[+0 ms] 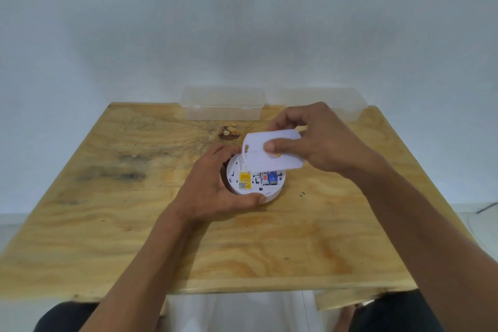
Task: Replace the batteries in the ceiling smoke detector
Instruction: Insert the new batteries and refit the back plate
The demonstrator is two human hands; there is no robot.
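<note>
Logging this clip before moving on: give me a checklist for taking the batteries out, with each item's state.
1. Detector steadied by left hand: ok.
2. Cover lifted off the detector in right hand: ok.
3. Batteries exposed, two seated: ok.
4. Right hand free to pull them: not ok, it holds the cover.
5. Fresh batteries in boxes: cannot tell.

Both hands forward, left (215, 191) curled low, right (310, 140) pinching higher.

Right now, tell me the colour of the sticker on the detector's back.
Yellow sticker, left of the batteries; head view.
</note>
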